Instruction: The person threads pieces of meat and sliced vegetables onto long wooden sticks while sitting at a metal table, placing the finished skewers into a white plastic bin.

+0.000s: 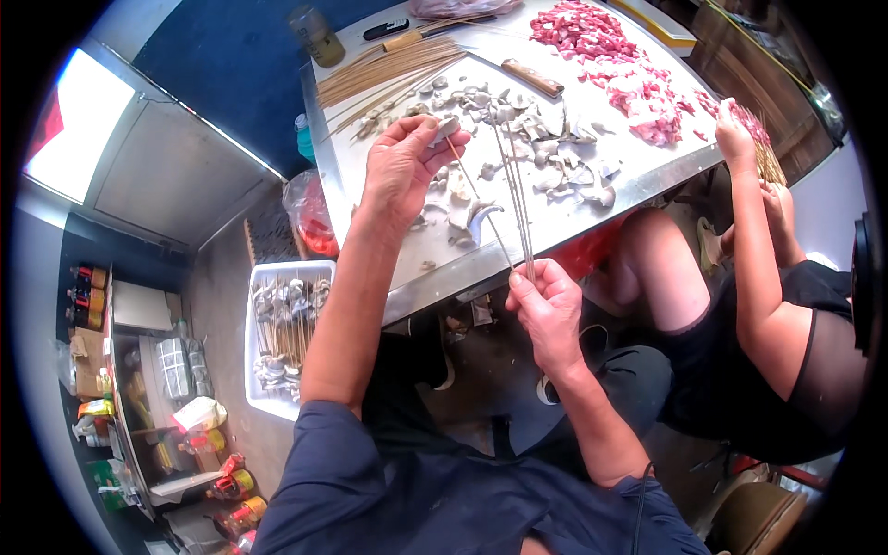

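Nearby, loose skewers (375, 81) and raw meat (636, 85) flank the mushroom pieces (531, 126).

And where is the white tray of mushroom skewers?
In the head view, the white tray is left of the left forearm, near the plastic bag.

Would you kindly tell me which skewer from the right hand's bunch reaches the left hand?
The leftmost skewer, slanting up to the mushroom piece in the left hand; the other skewers rise more steeply from the right hand.
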### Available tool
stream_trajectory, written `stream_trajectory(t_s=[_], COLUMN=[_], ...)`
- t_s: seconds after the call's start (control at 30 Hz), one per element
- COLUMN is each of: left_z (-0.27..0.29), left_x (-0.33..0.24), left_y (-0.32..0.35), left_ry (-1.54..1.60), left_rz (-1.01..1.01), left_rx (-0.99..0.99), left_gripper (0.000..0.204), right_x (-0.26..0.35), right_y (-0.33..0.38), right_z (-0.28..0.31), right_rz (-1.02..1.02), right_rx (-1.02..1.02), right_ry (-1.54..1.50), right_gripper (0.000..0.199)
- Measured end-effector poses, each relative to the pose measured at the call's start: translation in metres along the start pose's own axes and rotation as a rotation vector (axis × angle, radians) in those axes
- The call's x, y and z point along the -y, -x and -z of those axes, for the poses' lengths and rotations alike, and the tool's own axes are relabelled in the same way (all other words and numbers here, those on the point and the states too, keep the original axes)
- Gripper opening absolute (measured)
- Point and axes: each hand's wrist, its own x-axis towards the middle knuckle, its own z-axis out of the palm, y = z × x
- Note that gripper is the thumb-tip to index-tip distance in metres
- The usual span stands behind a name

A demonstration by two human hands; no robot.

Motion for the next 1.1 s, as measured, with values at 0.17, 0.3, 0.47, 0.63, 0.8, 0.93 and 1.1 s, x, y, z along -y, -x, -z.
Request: stream_trajectory(t_s=[0.17,0.3,0.47,0.63,0.8,0.93,1.1], left_z=[0.0,0.005,0.004,-0.01,0.001,0.014,0.018], left_x=[-0.002,-0.002,0.004,0.019,0.006,-0.007,-0.001], left_y=[0.005,0.006,0.011,0.022,-0.009,-0.054,-0.094], left_ry=[0.04,0.082,-0.054,-0.281,-0.567,-1.1,-1.477], left_rz=[-0.028,-0.05,0.077,0.115,-0.162,-0.357,-0.483], left_rx=[0.022,0.059,0.102,0.258,0.132,-0.056,0.185], left_gripper=[0.011,0.006,0.005,0.008,0.006,0.018,0.028], right_x=[0.0,-0.001,-0.003,0.002,0.005,0.006,0.008], right_y=[0.0,0.0,0.0,-0.002,-0.003,-0.003,-0.003], right_z=[-0.001,0.0,0.0,0.001,0.006,0.009,0.009], right_rz=[0.0,0.017,0.029,0.029,0.047,0.039,0.038], right_rx=[-0.013,-0.012,-0.018,-0.061,-0.078,-0.073,-0.063], right_ry=[0.012,0.02,0.05,-0.026,-0.052,-0.033,-0.046], right_gripper=[0.005,0.006,0.005,0.005,0.005,0.005,0.005])
